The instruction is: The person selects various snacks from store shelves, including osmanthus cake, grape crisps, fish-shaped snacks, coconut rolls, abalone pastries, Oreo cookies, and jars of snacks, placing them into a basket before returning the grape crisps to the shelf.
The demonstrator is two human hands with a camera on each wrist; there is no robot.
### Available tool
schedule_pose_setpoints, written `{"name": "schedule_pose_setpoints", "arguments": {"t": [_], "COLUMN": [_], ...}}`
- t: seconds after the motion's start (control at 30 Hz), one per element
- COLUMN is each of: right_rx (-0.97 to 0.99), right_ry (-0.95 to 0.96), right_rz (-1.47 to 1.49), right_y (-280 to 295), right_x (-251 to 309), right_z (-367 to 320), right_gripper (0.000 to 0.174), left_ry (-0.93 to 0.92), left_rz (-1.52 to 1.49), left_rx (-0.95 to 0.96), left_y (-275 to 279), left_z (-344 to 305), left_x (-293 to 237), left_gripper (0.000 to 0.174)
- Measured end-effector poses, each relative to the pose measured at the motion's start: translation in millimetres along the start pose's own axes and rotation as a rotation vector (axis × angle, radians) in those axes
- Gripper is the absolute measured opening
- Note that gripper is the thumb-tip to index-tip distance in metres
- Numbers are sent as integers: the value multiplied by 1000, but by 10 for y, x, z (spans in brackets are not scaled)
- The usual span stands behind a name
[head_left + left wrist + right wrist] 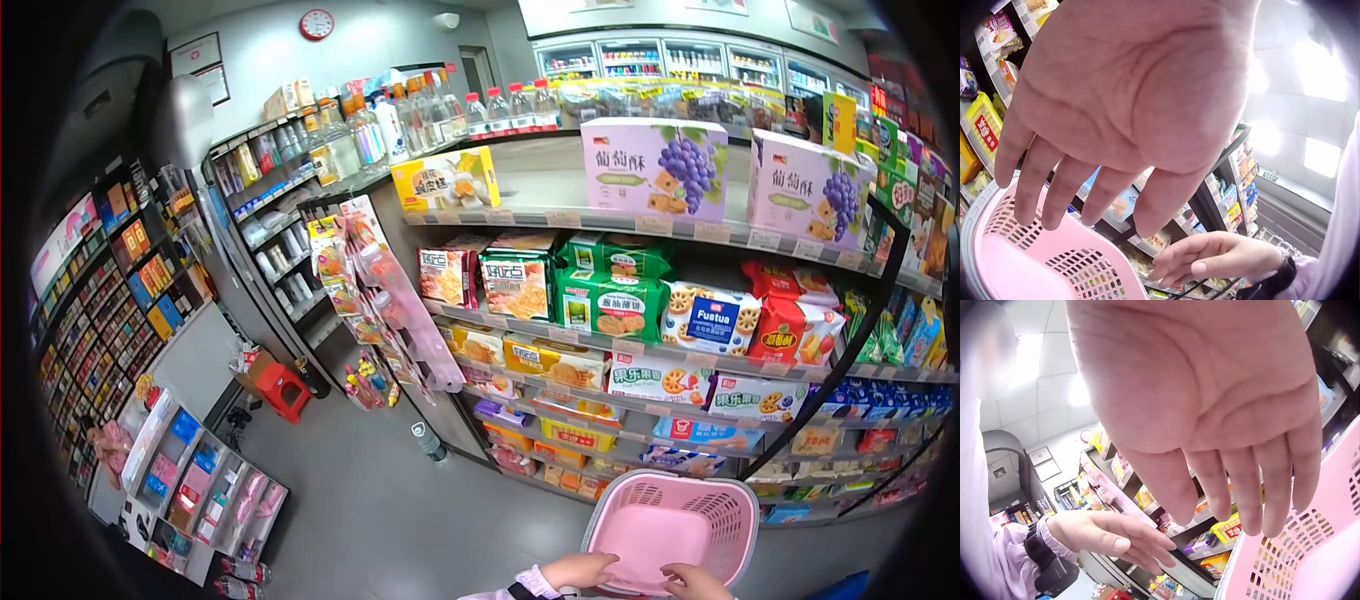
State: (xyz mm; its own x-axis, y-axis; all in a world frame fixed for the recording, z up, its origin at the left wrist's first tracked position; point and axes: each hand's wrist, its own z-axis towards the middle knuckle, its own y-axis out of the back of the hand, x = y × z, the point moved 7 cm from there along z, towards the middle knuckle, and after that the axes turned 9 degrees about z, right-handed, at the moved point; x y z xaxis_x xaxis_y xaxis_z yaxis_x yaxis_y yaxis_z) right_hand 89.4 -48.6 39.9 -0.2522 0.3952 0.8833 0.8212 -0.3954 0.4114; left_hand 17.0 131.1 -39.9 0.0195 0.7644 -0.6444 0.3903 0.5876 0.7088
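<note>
A pink plastic shopping basket [655,535] with slotted sides stands in front of the snack shelves. My left hand [583,570] is over its near left side, fingers extended and palm bare. To the right, my right hand [697,582] hovers over the near rim, its fingers loosely spread. Both hands hold nothing. In the left wrist view the left palm [1135,94] fills the top, with the basket [1094,262] below it. The right wrist view shows the right palm [1204,381] the same way, beside the basket wall [1300,540].
Shelves ahead carry purple grape biscuit boxes [655,170], a yellow cake box [446,180], green biscuit packs [612,305] and several more snacks. At left are a red stool [283,390], a low display rack [200,480] and a bottle [428,442] on the floor.
</note>
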Motion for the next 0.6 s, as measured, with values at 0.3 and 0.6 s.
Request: {"name": "schedule_pose_setpoints", "arguments": {"t": [0.3,0.6], "right_rx": [-50,-136], "right_ry": [78,661], "right_rz": [61,-219], "right_y": [442,1049], "right_x": [450,2818], "right_z": [251,1488], "right_gripper": [36,41], "left_ry": [-142,-36], "left_rz": [-47,71], "left_rx": [-117,-588], "left_y": [870,3638], "left_z": [-194,-947], "left_x": [-425,-473], "left_gripper": [47,40]}}
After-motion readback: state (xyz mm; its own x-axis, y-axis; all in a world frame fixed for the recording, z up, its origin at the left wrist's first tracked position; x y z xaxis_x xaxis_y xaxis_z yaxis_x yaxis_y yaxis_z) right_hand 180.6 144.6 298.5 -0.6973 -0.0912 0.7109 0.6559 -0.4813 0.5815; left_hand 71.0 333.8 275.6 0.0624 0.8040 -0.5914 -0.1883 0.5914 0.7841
